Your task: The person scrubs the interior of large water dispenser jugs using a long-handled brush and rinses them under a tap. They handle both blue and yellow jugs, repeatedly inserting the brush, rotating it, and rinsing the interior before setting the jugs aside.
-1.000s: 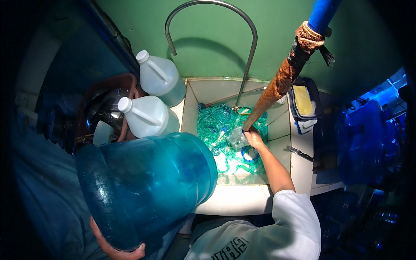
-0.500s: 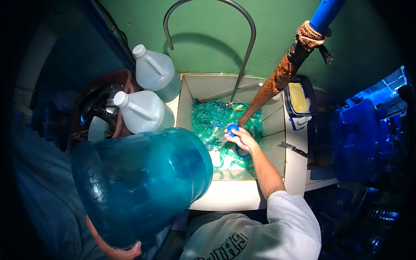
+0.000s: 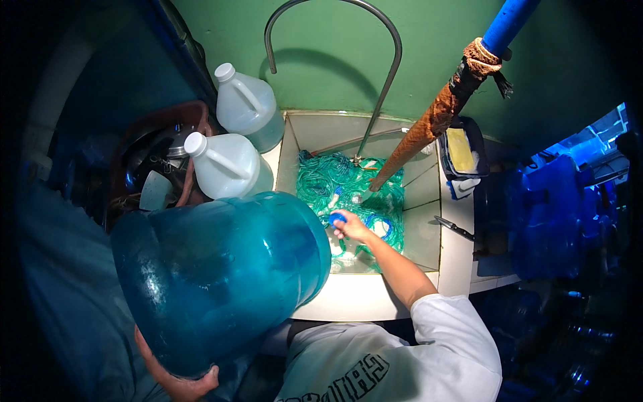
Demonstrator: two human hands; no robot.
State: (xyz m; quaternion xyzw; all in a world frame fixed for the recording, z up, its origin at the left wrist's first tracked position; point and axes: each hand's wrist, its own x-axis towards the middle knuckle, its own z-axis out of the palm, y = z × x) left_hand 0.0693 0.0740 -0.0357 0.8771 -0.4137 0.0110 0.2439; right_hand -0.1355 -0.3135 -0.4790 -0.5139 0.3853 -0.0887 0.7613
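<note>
A large translucent blue water jug (image 3: 214,275) lies tilted on its side at the left, its right end by the sink's front corner. My left hand (image 3: 179,383) is curled around its lower left end, with part of the palm hidden behind it. Over the tiled sink (image 3: 423,231), my right hand (image 3: 353,228) grips a small round blue cap (image 3: 337,218) near the jug's right end. Tangled green netting (image 3: 320,175) fills much of the sink beneath that hand. A blue ring (image 3: 383,226) shows among the strands just right of my fingers.
Two white-capped jugs (image 3: 231,167) stand left of the sink beside a reddish basin (image 3: 194,120) of utensils. A curved metal faucet (image 3: 392,74) rises behind. A rusty, blue-topped pole (image 3: 429,127) slants into the sink. Along the right ledge are a knife (image 3: 455,228) and a yellow sponge (image 3: 459,150) in a dark container.
My right hand has moved left and nearer to me with the blue cap, toward the jug's end. More of the blue ring shows. My left hand keeps its hold on the jug.
</note>
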